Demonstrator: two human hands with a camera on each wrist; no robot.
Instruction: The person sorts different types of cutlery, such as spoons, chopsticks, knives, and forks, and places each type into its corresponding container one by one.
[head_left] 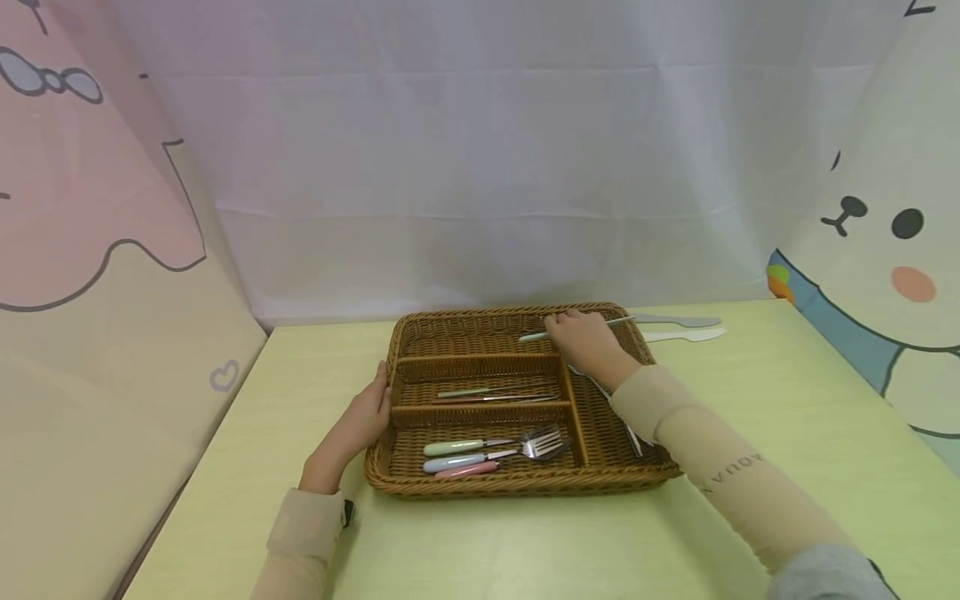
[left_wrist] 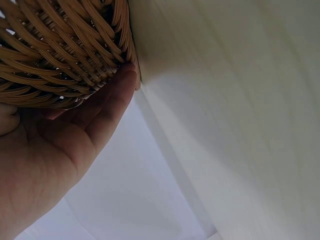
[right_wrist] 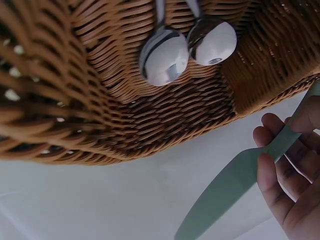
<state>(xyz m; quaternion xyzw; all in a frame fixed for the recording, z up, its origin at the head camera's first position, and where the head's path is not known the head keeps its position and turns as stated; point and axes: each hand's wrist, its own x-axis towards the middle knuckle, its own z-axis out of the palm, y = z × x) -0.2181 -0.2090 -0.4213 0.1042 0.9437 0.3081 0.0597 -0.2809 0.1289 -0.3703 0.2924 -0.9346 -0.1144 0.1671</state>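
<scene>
My right hand [head_left: 588,342] pinches a green table knife [right_wrist: 240,172] over the back compartment of a wicker basket [head_left: 480,482]. In the right wrist view, its broad blade points down and left, away from the fingers. Two metal spoons [right_wrist: 165,57] lie in the right compartment, partly hidden by my right forearm in the head view. My left hand [head_left: 367,412] rests against the basket's left side, its fingers [left_wrist: 112,105] stretched along the outer wicker wall. Forks [head_left: 540,444] with pale green, blue and pink handles lie in the front compartment.
Thin chopsticks [head_left: 480,392] with coloured handles lie in the middle compartment. Two pale knives [head_left: 686,335] lie on the yellow table [head_left: 750,400] beside the basket's back right corner. A white cloth [head_left: 465,167] hangs behind, and printed cartoon panels stand at both sides.
</scene>
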